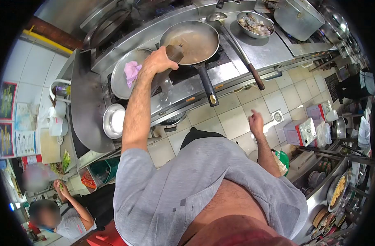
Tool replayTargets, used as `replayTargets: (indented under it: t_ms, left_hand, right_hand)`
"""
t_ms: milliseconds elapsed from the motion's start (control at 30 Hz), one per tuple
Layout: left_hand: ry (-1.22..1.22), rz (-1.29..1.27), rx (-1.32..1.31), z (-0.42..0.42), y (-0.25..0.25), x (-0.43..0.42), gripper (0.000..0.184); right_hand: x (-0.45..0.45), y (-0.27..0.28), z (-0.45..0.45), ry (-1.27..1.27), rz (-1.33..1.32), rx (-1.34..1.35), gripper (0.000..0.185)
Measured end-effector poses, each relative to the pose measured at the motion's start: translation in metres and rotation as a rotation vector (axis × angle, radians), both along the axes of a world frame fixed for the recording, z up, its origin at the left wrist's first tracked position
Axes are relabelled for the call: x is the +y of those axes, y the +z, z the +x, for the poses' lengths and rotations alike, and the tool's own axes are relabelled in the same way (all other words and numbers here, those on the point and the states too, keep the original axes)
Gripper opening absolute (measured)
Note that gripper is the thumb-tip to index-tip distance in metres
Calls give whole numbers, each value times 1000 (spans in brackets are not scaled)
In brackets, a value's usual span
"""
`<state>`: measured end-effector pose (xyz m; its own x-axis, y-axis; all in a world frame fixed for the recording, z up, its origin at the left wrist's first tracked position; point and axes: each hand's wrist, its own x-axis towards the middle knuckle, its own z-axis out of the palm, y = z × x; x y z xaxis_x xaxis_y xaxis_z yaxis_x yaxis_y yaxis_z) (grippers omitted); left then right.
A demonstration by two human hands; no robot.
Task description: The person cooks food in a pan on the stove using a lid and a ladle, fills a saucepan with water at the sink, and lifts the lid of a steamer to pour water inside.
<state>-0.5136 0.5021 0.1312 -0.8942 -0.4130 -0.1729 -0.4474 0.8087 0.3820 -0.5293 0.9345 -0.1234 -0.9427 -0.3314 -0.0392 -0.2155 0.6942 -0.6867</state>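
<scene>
Head view: over the pan's [191,43] left rim, a dark container [174,53] is gripped by the left hand [158,61]; the pan handle [206,85] is pointed near, past the surface's [257,53] edge. The empty right hand [256,121] is held loosely open, floor [232,119] beyond.

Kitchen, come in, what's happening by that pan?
Left hand holding dark container at frying pan. Right hand away from stove, seemingly empty. Ladle lying beside pan.

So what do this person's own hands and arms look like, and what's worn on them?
Left hand and right hand are bare: no gloves, no visible watch or bracelet. Plain grey short sleeves leave both forearms uncovered.
</scene>
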Motion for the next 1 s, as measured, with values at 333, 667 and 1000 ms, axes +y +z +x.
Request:
replayTargets:
  t_ms: [333, 667, 1000]
  left_hand:
    - [24, -230, -223, -78, -3, -45, 72]
    - [61, 353, 560, -8, -22, -46, 62]
    - [365, 422, 804, 123, -17, 23, 65]
  right_hand:
    - [-82, 78, -134, -33, 298, 456, 60]
    - [-100, 83, -176, 59, 232, -30, 61]
    - [-44, 181, -57, 122, -347, -453, 57]
